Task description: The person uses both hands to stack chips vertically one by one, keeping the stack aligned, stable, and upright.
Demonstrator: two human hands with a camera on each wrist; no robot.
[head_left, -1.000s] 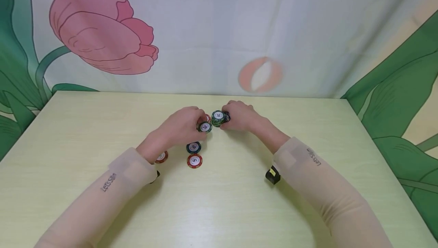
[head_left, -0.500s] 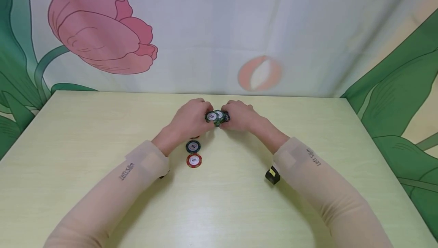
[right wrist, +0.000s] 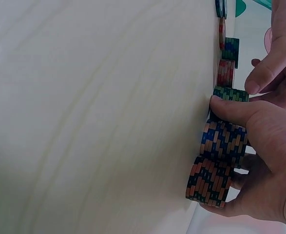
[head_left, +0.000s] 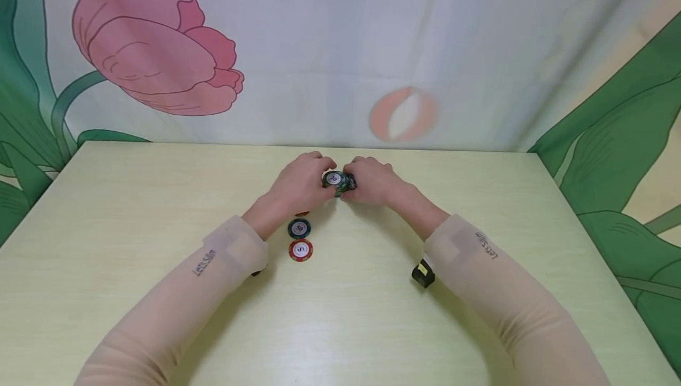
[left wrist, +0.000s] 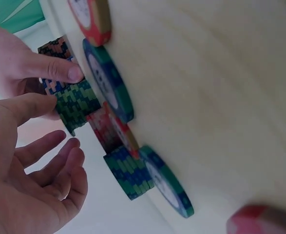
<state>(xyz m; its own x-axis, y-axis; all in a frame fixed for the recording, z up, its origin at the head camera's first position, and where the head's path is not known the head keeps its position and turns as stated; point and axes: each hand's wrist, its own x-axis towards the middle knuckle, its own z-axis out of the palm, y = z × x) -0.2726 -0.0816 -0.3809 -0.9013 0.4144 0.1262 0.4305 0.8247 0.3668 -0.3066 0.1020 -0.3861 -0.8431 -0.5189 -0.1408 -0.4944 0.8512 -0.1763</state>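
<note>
Now the left hand (head_left: 304, 182) is pinching one green chip (head_left: 333, 179), right between the two hands. The chip is sitting on top of the green stack (left wrist: 79, 105), a bit off toward the left hand. The right hand (head_left: 375, 180) is curling around the black-and-orange stack (right wrist: 208, 183) and the blue-and-orange stack (right wrist: 224, 141), with its thumb reaching the green one. The step seems to be stacking that chip. Next, the left hand is probably needing to push it straight and let go gently. Five stacks are standing in all: on the left hand's side come the red stack (left wrist: 103, 127) and the blue-and-green stack (left wrist: 129, 170). Five loose chips are lying nearer the person than the left hand: two blue-green chips (head_left: 300, 228) and three red chips (head_left: 301, 250), one too blurry to be sure.
</note>
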